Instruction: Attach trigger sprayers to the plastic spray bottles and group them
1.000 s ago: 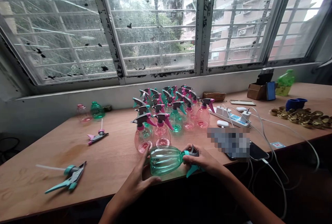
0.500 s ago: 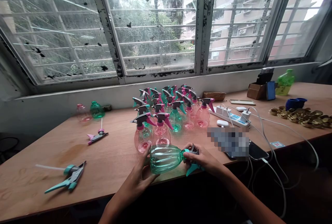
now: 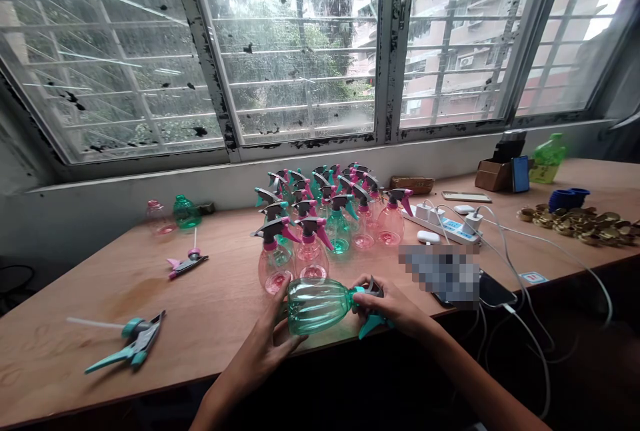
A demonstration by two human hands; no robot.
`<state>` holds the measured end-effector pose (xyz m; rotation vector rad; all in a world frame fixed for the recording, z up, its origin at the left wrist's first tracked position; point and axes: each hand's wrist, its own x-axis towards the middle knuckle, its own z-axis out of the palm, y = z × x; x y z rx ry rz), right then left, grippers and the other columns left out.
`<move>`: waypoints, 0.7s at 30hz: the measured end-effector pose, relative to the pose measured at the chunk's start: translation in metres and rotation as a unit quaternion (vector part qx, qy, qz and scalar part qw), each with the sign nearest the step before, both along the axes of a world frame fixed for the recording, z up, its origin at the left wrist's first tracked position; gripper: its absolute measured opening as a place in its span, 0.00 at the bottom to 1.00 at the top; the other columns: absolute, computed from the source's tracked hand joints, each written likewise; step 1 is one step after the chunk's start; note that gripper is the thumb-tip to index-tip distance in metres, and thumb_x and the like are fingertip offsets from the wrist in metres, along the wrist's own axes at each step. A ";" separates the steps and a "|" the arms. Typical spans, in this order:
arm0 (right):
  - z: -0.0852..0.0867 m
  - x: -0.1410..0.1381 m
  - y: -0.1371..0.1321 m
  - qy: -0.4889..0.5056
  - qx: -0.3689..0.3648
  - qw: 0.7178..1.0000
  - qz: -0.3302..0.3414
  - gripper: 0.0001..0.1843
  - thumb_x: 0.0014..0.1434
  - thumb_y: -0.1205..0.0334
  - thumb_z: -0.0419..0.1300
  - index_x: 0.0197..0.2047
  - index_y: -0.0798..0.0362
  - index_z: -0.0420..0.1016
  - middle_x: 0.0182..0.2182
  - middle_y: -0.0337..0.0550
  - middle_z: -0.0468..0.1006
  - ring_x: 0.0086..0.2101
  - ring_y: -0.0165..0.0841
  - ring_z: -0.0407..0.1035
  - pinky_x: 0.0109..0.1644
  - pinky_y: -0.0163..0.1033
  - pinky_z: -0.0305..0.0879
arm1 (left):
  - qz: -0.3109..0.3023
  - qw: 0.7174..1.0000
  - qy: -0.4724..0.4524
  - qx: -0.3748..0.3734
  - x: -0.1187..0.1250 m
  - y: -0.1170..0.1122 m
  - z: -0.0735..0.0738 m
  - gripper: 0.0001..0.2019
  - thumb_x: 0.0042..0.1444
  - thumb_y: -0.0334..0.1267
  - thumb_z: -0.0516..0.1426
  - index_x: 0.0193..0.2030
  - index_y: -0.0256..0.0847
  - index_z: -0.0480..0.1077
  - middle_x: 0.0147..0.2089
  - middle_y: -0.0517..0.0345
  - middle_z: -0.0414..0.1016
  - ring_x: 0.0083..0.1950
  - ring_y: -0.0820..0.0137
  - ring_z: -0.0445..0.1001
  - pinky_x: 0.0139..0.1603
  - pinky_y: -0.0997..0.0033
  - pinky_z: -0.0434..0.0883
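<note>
A green see-through spray bottle point(image 3: 317, 305) lies on its side just above the front edge of the wooden table point(image 3: 210, 298). My left hand point(image 3: 267, 348) cups the bottle's base, fingers wrapped round it. My right hand point(image 3: 395, 308) is closed on the grey and teal trigger head point(image 3: 371, 306) at the bottle's neck. Right behind stands a cluster of several pink and green spray bottles point(image 3: 325, 218) with trigger heads fitted.
A loose teal trigger head with tube point(image 3: 131, 342) and a pink one point(image 3: 187, 263) lie at the left. Two headless bottles point(image 3: 175, 213) stand by the wall. A power strip with cables point(image 3: 450, 224), a phone point(image 3: 495, 290) and gold caps point(image 3: 585, 226) occupy the right side.
The bottle has turned slightly in my hands and its base has lifted a little toward me. Both hands keep their grip in almost the same place.
</note>
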<state>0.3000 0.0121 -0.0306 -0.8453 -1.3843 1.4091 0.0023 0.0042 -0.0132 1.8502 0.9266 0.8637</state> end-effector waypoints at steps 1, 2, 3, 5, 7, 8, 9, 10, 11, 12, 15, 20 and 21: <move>0.000 0.000 0.000 -0.002 0.000 1.000 -0.002 0.23 0.54 0.44 0.72 0.40 0.54 0.73 0.29 0.41 0.82 0.27 0.33 0.74 0.34 0.38 0.68 | -0.004 1.000 -0.010 -0.008 0.000 0.000 -0.001 0.43 0.65 0.42 0.60 0.77 0.61 0.37 0.79 0.56 0.45 0.78 0.48 0.47 0.74 0.44 0.57; 0.000 0.000 0.000 -0.004 0.000 1.000 -0.004 0.23 0.54 0.44 0.72 0.39 0.54 0.73 0.29 0.41 0.82 0.27 0.33 0.74 0.34 0.38 0.68 | -0.009 1.000 -0.020 -0.018 0.000 0.000 -0.001 0.44 0.64 0.42 0.61 0.77 0.62 0.35 0.79 0.56 0.46 0.77 0.48 0.48 0.73 0.44 0.57; 0.000 0.000 0.000 -0.004 0.000 1.000 -0.005 0.23 0.54 0.44 0.72 0.39 0.54 0.73 0.29 0.41 0.82 0.27 0.33 0.74 0.34 0.38 0.68 | -0.012 0.999 -0.027 -0.029 0.001 -0.001 0.000 0.47 0.62 0.41 0.62 0.77 0.63 0.34 0.78 0.56 0.47 0.77 0.48 0.49 0.73 0.44 0.58; 0.000 0.001 0.000 -0.006 0.000 1.000 -0.004 0.23 0.53 0.44 0.72 0.39 0.54 0.73 0.29 0.41 0.82 0.27 0.33 0.74 0.34 0.38 0.68 | -0.014 0.998 -0.037 -0.048 0.002 -0.002 0.001 0.53 0.57 0.39 0.67 0.77 0.62 0.33 0.79 0.55 0.44 0.77 0.47 0.50 0.73 0.45 0.59; 0.001 0.001 -0.001 -0.008 -0.003 1.000 -0.002 0.23 0.52 0.45 0.73 0.39 0.54 0.74 0.29 0.41 0.82 0.27 0.33 0.74 0.34 0.37 0.68 | -0.015 0.997 -0.041 -0.061 0.002 -0.003 0.004 0.54 0.55 0.38 0.68 0.77 0.60 0.36 0.80 0.54 0.40 0.76 0.46 0.51 0.72 0.47 0.61; 0.001 0.001 -0.001 -0.010 -0.006 1.000 -0.001 0.23 0.51 0.46 0.74 0.40 0.54 0.74 0.30 0.41 0.82 0.28 0.34 0.74 0.34 0.37 0.68 | -0.015 0.997 -0.039 -0.062 0.002 -0.003 0.004 0.53 0.55 0.38 0.68 0.77 0.59 0.38 0.80 0.54 0.39 0.76 0.46 0.51 0.72 0.48 0.61; 0.001 0.001 -0.002 -0.011 -0.009 1.000 -0.001 0.24 0.51 0.46 0.74 0.40 0.53 0.74 0.30 0.41 0.82 0.28 0.34 0.74 0.34 0.37 0.68 | -0.015 0.998 -0.035 -0.059 0.002 -0.003 0.005 0.51 0.56 0.38 0.68 0.77 0.57 0.40 0.80 0.54 0.38 0.76 0.46 0.51 0.72 0.49 0.62; 0.001 0.001 -0.002 -0.011 -0.010 1.000 -0.001 0.24 0.51 0.46 0.74 0.40 0.53 0.74 0.30 0.41 0.82 0.28 0.34 0.74 0.34 0.37 0.68 | -0.014 0.998 -0.031 -0.053 0.002 -0.003 0.005 0.49 0.57 0.39 0.67 0.77 0.56 0.43 0.80 0.55 0.37 0.76 0.46 0.51 0.72 0.49 0.62; 0.002 0.001 -0.002 -0.010 -0.011 1.000 -0.001 0.24 0.50 0.46 0.74 0.40 0.53 0.74 0.30 0.41 0.82 0.28 0.33 0.74 0.34 0.37 0.68 | -0.013 0.999 -0.025 -0.045 0.002 -0.003 0.005 0.47 0.57 0.39 0.67 0.76 0.56 0.44 0.80 0.55 0.37 0.76 0.46 0.50 0.72 0.50 0.63; 0.002 0.001 -0.002 -0.008 -0.010 1.000 -0.001 0.24 0.51 0.46 0.74 0.40 0.54 0.74 0.30 0.40 0.82 0.27 0.33 0.74 0.34 0.37 0.68 | -0.011 0.999 -0.020 -0.034 0.002 -0.002 0.004 0.46 0.58 0.39 0.66 0.76 0.56 0.44 0.80 0.55 0.38 0.77 0.47 0.49 0.72 0.50 0.63; 0.002 0.001 -0.002 -0.002 -0.005 1.000 0.001 0.23 0.52 0.47 0.74 0.40 0.54 0.73 0.29 0.41 0.82 0.27 0.32 0.73 0.35 0.37 0.68 | -0.012 1.000 -0.014 -0.007 0.000 0.000 -0.001 0.44 0.61 0.40 0.64 0.76 0.59 0.41 0.80 0.58 0.40 0.78 0.51 0.44 0.74 0.51 0.60; 0.002 0.000 -0.003 -0.009 -0.001 1.000 -0.002 0.23 0.53 0.46 0.73 0.40 0.54 0.74 0.30 0.41 0.82 0.27 0.32 0.73 0.35 0.37 0.67 | -0.024 0.999 -0.019 -0.032 0.000 0.000 -0.001 0.47 0.62 0.40 0.63 0.77 0.60 0.34 0.81 0.58 0.34 0.78 0.52 0.46 0.75 0.51 0.57; 0.002 0.000 -0.003 -0.012 -0.001 1.000 -0.002 0.23 0.53 0.46 0.73 0.40 0.54 0.74 0.30 0.41 0.82 0.28 0.33 0.73 0.35 0.37 0.67 | -0.026 0.999 -0.019 -0.041 0.000 0.000 0.001 0.48 0.61 0.40 0.64 0.77 0.59 0.34 0.81 0.57 0.33 0.77 0.51 0.49 0.75 0.50 0.57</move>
